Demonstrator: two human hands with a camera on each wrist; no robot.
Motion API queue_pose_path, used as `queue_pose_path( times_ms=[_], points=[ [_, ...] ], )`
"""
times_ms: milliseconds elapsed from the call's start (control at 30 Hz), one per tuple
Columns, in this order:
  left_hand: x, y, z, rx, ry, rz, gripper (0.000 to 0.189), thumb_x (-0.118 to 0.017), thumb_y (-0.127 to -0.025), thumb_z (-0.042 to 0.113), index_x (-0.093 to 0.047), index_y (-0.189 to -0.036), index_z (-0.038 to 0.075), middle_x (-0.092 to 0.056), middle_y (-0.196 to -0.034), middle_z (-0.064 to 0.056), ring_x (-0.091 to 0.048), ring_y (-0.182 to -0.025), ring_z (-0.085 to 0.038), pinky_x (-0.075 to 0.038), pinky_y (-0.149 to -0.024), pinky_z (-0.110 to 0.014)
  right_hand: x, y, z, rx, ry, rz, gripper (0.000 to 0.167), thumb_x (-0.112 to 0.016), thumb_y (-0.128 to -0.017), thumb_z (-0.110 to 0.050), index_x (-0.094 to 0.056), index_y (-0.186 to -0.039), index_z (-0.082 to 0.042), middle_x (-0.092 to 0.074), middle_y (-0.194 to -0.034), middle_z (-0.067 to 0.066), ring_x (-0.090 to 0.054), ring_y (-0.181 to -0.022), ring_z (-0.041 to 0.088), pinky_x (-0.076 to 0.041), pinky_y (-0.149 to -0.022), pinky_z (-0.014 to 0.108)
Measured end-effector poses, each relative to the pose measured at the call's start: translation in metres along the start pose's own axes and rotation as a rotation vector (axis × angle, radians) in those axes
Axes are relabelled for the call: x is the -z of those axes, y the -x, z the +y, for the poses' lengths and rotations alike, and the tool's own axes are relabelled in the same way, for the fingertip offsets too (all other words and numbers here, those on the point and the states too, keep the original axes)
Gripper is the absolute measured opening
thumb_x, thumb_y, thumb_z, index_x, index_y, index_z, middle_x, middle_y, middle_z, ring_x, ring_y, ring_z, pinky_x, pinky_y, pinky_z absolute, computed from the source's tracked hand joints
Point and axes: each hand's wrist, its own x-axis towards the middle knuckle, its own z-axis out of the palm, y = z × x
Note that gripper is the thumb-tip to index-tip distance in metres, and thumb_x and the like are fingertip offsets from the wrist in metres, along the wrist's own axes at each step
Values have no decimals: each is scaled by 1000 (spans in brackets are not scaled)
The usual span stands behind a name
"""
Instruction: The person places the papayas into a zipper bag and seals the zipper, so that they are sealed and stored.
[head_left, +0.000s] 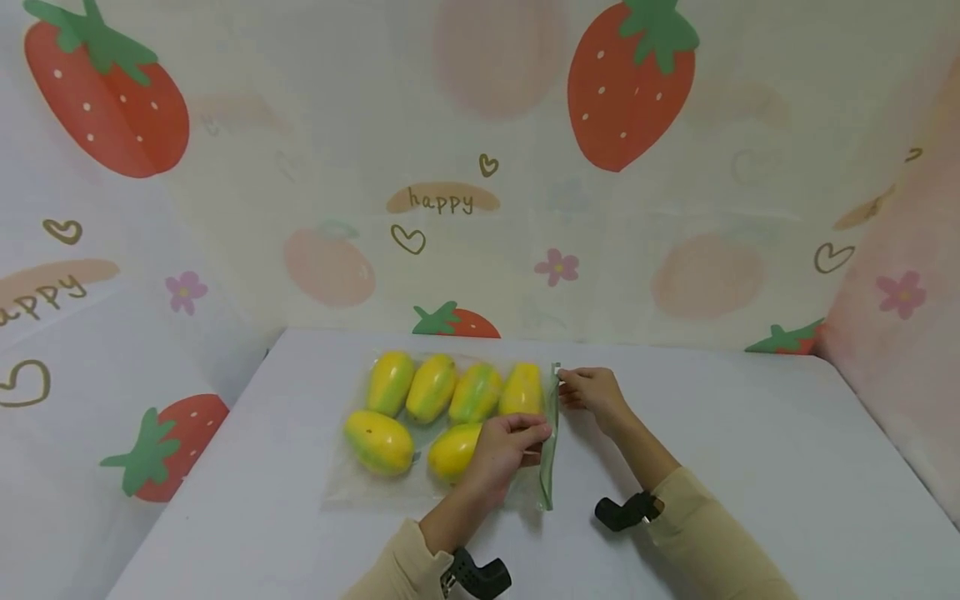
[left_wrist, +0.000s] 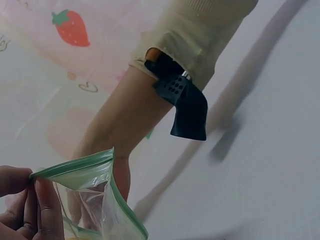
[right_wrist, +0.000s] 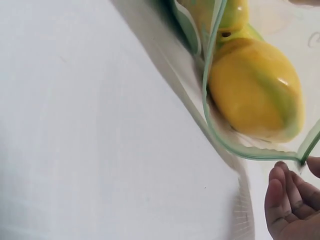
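Note:
A clear zip bag [head_left: 345, 492] lies on the table with several yellow-green fruits [head_left: 379, 442], papaya-like in shape, inside it. Its green zip strip [head_left: 548, 475] runs along the right side, and the two edges of the mouth stand apart in both wrist views. My left hand [head_left: 501, 454] reaches over the bag, covering part of one fruit, and pinches the strip [left_wrist: 75, 165] between thumb and fingers. At the far end of the strip, my right hand [head_left: 596, 393] pinches the mouth's corner between thumb and fingertip; in the right wrist view this hand [right_wrist: 295, 205] is beside the nearest fruit [right_wrist: 255, 90].
A white table [head_left: 750, 450] extends to both sides of the bag. Behind it hangs a backdrop [head_left: 622, 275] printed with strawberries and flowers. A black wrist device [head_left: 630, 510] sits at the right cuff, another device [head_left: 480, 575] at the left.

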Motion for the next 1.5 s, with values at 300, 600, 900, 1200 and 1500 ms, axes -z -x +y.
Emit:
queue_pose_path(
  times_ms=[300, 600, 900, 1200, 1500],
  points=[
    [-6, 2, -2, -12, -17, -16, 28, -66, -93, 13, -66, -112, -7, -64, -80, 3, -60, -72, -9, -56, -66, -23, 3, -3, -1, -25, -19, 0, 38, -62, -96, -21, -64, -111, 14, -62, -66, 0, -60, -55, 10, -55, -56, 23],
    [-7, 3, 2, -84, -195, -1, 21, -69, -90, 15, -70, -103, -3, -69, -84, -5, -61, -64, -10, -58, -64, -27, 4, -12, -9, -24, -37, 10, 32, -65, -93, -19, -66, -100, 12, -62, -61, 0, -60, -51, 10, -53, -52, 22],
    [-14, 8, -3, -151, -486, -52, 15, -69, -83, 5, -69, -98, 1, -66, -77, -3, -58, -59, -10, -56, -58, -24, 7, -15, -11, -54, -63, 18, 29, -65, -92, -15, -65, -103, 12, -60, -61, 1, -59, -49, 11, -54, -51, 23],
    [-28, 25, -10, -388, -1222, -44, 10, -71, -80, 9, -67, -89, 6, -61, -72, 2, -55, -63, -10, -46, -58, -22, 10, -19, -10, -56, -14, 12, 32, -66, -92, -15, -64, -106, 14, -60, -62, 1, -59, -51, 11, -55, -52, 23],
    [-41, 45, -22, -572, -1702, -156, 11, -73, -83, 16, -68, -74, 12, -62, -69, 0, -58, -62, -14, -46, -51, -26, 12, -19, -8, -62, -8, 6, 32, -64, -94, -15, -63, -109, 13, -59, -64, 1, -58, -52, 10, -54, -53, 21]
  ],
)
